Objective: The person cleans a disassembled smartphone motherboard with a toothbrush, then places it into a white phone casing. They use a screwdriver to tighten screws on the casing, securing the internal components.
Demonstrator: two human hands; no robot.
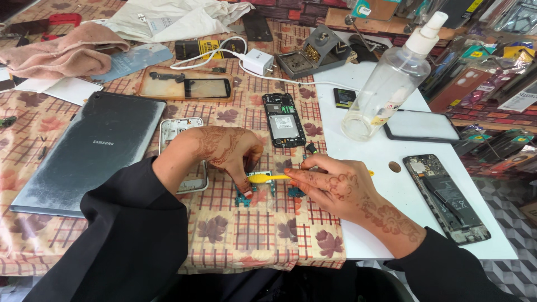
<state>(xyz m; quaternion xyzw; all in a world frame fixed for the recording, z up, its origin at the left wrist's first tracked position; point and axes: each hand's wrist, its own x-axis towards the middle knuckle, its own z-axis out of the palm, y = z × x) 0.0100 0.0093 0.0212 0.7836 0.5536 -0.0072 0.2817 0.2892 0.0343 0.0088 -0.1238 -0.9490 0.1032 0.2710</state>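
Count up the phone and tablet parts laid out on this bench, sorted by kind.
Tablet, face down: 1
Opened phones showing their insides: 2
Bare phone frame: 1
Loose screen glass: 2
Circuit board under the hands: 1
Total: 7

Yellow tool (268,178) — checked leaf-print cloth (263,235) — grey tablet (92,151)
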